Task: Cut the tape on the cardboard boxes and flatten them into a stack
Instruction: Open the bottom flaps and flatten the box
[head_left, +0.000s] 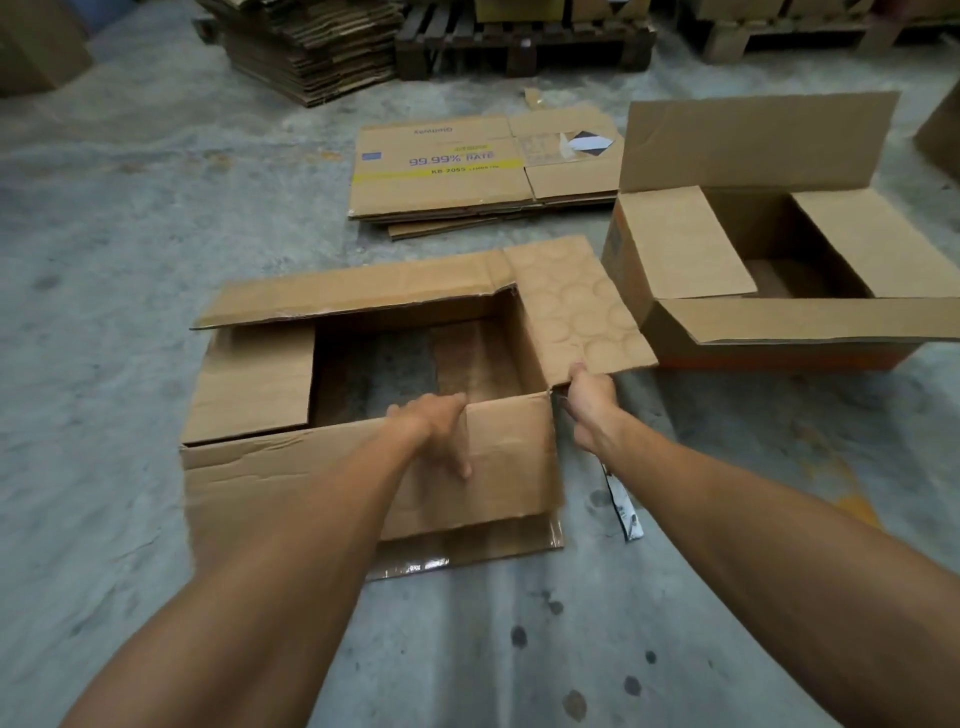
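From my head camera: a stained grey concrete floor (130, 249) in a storeroom, with wooden pallets (524, 39) and a tall pile of flattened cardboard (311, 47) along the far side. A low stack of flattened boxes (441, 176) lies on the floor in the middle distance; its top sheet carries a yellow band and reads "99.99% RATE" and "KB 2055", with further print upside down and too small to read. To the right stands a second box (769, 275), flaps up, an orange strip along its base.

Directly before me sits the open box (363, 467), its bottom flaps parted so bare floor shows inside. My left grip (441, 426) curls over the near wall's top edge, fingers down the outside face. My right grip (589, 400) pinches the near corner of the circle-marked right flap (571, 306). A small printed strip (623, 509) lies on the floor beneath my right wrist.
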